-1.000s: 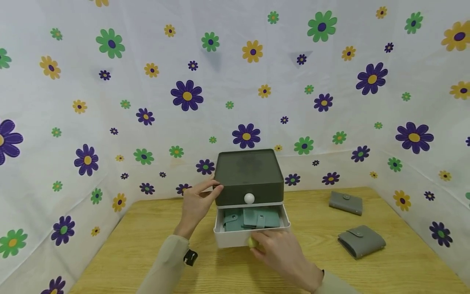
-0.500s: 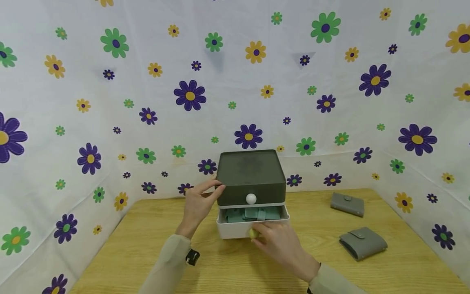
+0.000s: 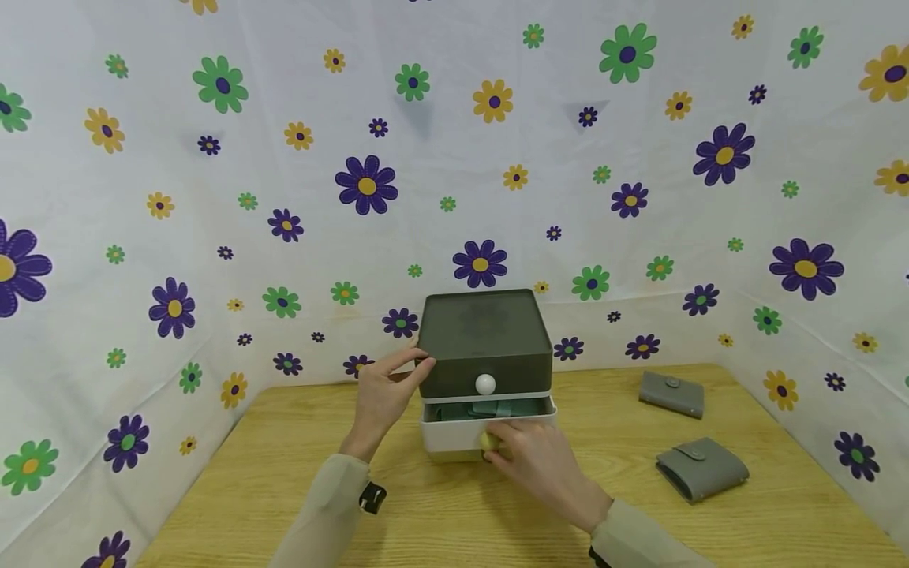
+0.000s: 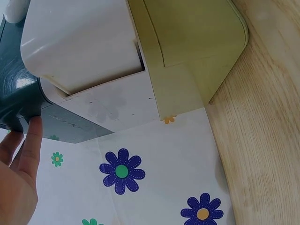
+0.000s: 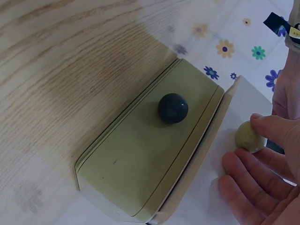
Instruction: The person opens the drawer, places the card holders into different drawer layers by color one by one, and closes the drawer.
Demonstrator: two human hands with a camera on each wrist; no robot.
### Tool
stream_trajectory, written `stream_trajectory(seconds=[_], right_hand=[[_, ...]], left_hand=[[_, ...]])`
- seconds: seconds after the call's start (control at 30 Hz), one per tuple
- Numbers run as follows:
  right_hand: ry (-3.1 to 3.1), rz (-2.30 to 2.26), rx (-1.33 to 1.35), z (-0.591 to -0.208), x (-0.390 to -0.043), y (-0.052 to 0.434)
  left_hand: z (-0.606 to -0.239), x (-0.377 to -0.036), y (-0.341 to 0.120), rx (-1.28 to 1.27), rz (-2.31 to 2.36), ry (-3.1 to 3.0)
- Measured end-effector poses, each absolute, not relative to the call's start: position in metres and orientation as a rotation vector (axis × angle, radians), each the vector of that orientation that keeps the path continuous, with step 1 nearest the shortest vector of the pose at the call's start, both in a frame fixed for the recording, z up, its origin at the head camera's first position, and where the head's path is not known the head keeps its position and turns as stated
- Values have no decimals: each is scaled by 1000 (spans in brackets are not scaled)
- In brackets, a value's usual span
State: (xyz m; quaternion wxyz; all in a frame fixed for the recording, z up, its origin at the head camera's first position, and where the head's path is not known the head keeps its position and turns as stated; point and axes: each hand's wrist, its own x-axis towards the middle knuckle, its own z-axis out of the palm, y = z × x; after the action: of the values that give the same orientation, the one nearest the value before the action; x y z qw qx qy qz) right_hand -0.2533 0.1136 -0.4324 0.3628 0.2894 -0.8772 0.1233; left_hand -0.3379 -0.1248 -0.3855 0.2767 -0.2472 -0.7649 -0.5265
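Observation:
A stacked drawer box has a dark green top tier (image 3: pixel 486 327) with a white knob (image 3: pixel 485 384). Its white middle drawer (image 3: pixel 449 435) stands partly out, and teal snap wallets (image 3: pixel 501 408) show over the front wall. My right hand (image 3: pixel 545 467) pinches that drawer's yellow-green knob (image 5: pixel 248 137) between thumb and fingers. At the box's upper left front corner, my left hand (image 3: pixel 382 401) holds the dark green tier, thumb at the front and fingers along the side. Below lies a closed yellow-green drawer (image 5: pixel 140 154) with a dark knob (image 5: pixel 173 108).
Two grey snap wallets, one farther back (image 3: pixel 671 394) and one nearer (image 3: pixel 701 471), lie to the right of the box on the wooden table (image 3: pixel 284 465). A white flowered curtain (image 3: pixel 440 150) hangs behind and at both sides.
The white drawer has slid back into the box along with my right hand, so less of the teal wallets shows. My left hand has stayed at the corner.

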Motion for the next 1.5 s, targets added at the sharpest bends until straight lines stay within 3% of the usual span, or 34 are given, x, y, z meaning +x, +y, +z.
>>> stream_trajectory(seconds=[0.8,1.2,1.5], right_hand=[[-2262,380,697,-435,-278,112],[-2297,438,706,-435,-282,113],[-2429,636,661,-441,-282,123]], left_hand=[[-387,-341,-122,-655,-1408,-2035],[-367,-317,-116,-671,-1392,-2043],[-371,-321,-117,-672,-1418,-2035]])
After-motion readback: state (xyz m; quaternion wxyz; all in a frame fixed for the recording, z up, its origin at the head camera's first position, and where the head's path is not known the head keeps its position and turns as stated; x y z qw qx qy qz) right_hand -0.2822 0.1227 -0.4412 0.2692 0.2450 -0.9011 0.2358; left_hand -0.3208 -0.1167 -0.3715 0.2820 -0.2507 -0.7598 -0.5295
